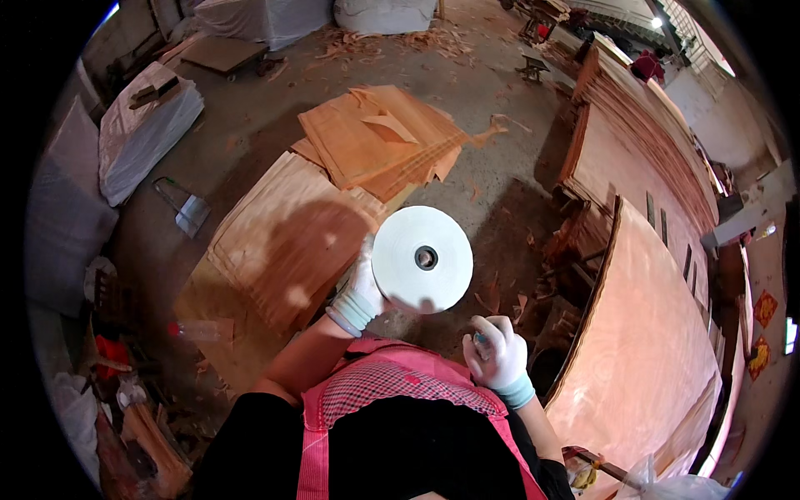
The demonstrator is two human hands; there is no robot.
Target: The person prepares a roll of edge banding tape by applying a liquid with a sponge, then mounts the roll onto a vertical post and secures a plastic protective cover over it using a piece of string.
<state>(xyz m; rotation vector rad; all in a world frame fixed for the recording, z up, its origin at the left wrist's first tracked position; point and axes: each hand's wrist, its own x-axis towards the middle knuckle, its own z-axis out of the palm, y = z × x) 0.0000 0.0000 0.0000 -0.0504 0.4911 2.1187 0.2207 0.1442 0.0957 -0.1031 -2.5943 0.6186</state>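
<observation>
A large white roll of tape [425, 233] with a dark ring at its core faces me in front of my chest. My left hand [363, 285], in a white glove with a pale green cuff, grips the roll by its left side; the fingers behind it are hidden. To the lower right of the roll, apart from it, is my right hand [504, 358] in a matching glove. Its fingers are curled, and a small bluish bit shows between them, too small to name.
Thin wood veneer sheets [275, 242] lie stacked ahead to the left, with darker orange sheets [375, 137] beyond. Tall veneer stacks [646, 317] line my right side. A clear bottle [204, 331] lies at left, near a dustpan [192, 215]. Wood scraps [392, 43] litter the far floor.
</observation>
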